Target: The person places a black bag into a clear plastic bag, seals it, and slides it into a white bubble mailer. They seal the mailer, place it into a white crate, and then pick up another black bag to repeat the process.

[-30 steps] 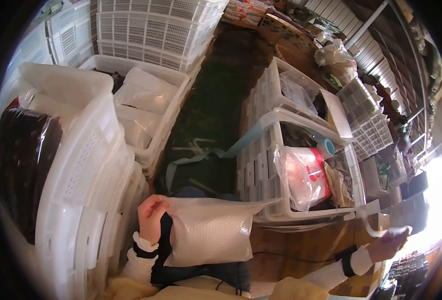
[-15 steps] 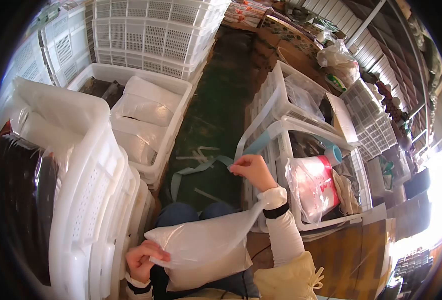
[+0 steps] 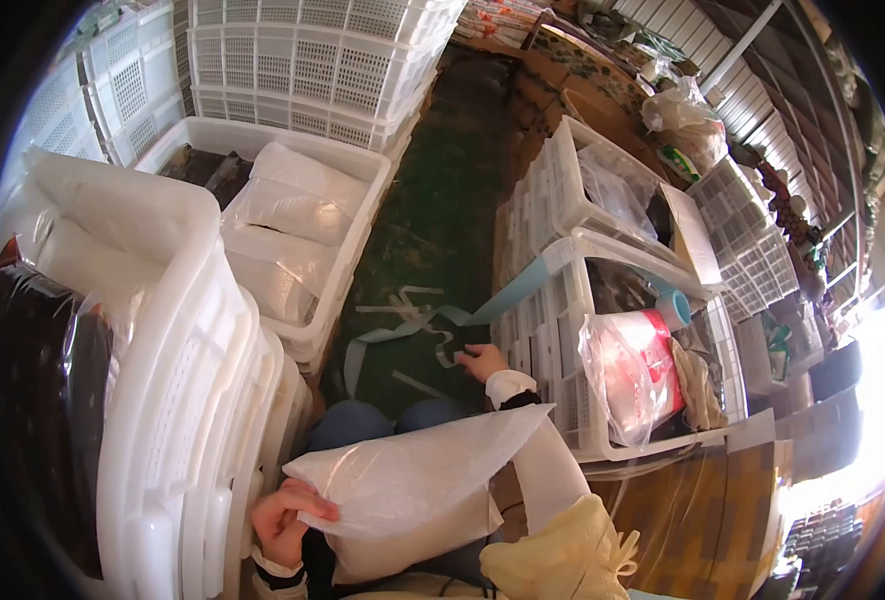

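So I've got this white bag (image 3: 407,490) lying across my lap, just behind my knees (image 3: 357,428), and I'd guess it's pretty light, soft and floppy, with a bit of shine that probably makes it slippery. Can't tell what's inside, so I'd treat it as maybe breakable. Best hold imo is a pinch on the edge or a corner, plus a palm under the fuller lower part so it doesn't sag. My left hand (image 3: 284,522) has the left corner nipped between thumb and curled fingers, with nearly the whole bag spreading away to the right of them. Its far corner sticks up loose in front of my right sleeve (image 3: 544,475). My right hand (image 3: 484,364) is beyond the bag, well apart from it, fingers almost closed beside a curly pale strip (image 3: 444,346) over the green floor (image 3: 432,200); can't tell if they're gripping it.
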A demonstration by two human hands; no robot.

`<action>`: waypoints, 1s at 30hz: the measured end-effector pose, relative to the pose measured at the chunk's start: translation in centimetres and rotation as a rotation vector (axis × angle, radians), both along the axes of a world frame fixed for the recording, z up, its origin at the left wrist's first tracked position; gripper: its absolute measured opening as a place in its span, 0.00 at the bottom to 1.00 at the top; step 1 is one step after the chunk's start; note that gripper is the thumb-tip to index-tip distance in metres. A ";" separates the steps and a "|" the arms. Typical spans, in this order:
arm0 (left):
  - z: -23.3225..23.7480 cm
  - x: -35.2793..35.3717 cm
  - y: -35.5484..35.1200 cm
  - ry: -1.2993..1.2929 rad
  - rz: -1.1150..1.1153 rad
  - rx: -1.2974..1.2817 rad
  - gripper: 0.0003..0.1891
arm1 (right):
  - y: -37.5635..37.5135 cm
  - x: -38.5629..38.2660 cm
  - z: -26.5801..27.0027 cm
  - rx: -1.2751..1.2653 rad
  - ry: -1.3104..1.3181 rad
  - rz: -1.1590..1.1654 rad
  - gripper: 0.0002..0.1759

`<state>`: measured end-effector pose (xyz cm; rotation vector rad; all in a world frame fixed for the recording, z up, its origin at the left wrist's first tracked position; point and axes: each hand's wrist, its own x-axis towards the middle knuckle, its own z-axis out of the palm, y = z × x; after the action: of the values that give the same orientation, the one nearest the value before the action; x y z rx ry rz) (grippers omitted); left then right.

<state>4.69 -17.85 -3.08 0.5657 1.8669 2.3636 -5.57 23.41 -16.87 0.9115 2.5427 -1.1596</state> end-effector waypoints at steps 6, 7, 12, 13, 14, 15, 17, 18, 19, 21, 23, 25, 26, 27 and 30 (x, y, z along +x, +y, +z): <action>0.1 -0.1 0.5 0.004 0.037 0.001 0.05 | -0.7 1.5 2.8 0.186 0.261 -0.008 0.27; 0.2 0.0 0.5 -0.014 0.029 0.018 0.05 | -0.6 1.6 3.1 0.153 0.256 -0.031 0.26; 0.4 0.3 0.6 0.021 0.070 -0.011 0.05 | -0.1 3.0 4.2 -0.030 0.454 -0.021 0.24; 0.5 0.5 0.8 0.001 0.105 -0.015 0.06 | -1.7 4.2 7.1 -0.276 0.467 -0.159 0.22; 0.7 0.6 1.0 -0.019 0.142 -0.018 0.06 | -3.8 5.8 11.2 -0.522 0.473 -0.294 0.21; 1.0 0.6 1.1 -0.018 0.163 -0.042 0.07 | -4.7 8.0 12.7 -0.623 0.611 -0.224 0.20; 1.5 0.3 1.6 -0.037 0.198 -0.041 0.07 | -5.9 12.2 15.2 -0.761 0.798 -0.103 0.20; 1.7 0.2 1.8 -0.050 0.211 -0.046 0.07 | -6.6 14.0 16.4 -0.802 0.846 -0.065 0.20; 1.9 0.1 1.9 -0.073 0.201 -0.001 0.05 | -7.0 15.2 17.2 -0.842 0.895 -0.027 0.21; 1.4 0.0 1.9 -0.102 0.274 -0.020 0.04 | -6.8 16.6 17.9 -0.771 0.856 -0.006 0.21; 1.5 -0.5 1.6 -0.103 0.260 -0.051 0.04 | -7.2 17.2 19.2 -0.697 0.764 -0.077 0.21; 1.9 -0.9 1.8 -0.065 0.236 -0.111 0.04 | -5.8 17.9 17.5 -0.555 0.688 -0.083 0.19; 2.3 -1.0 1.9 -0.047 0.229 -0.142 0.04 | -5.1 18.3 16.8 -0.487 0.647 -0.081 0.18; 3.1 -1.0 2.4 -0.047 0.238 -0.126 0.04 | -5.0 18.8 16.9 -0.390 0.668 -0.061 0.16; 4.5 -1.2 0.8 0.209 0.265 -0.509 0.04 | -5.3 20.6 18.2 -0.167 0.692 0.029 0.12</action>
<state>3.53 -17.00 1.47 0.5510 2.6563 1.8830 15.06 18.15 1.37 0.4786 2.8657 -1.9076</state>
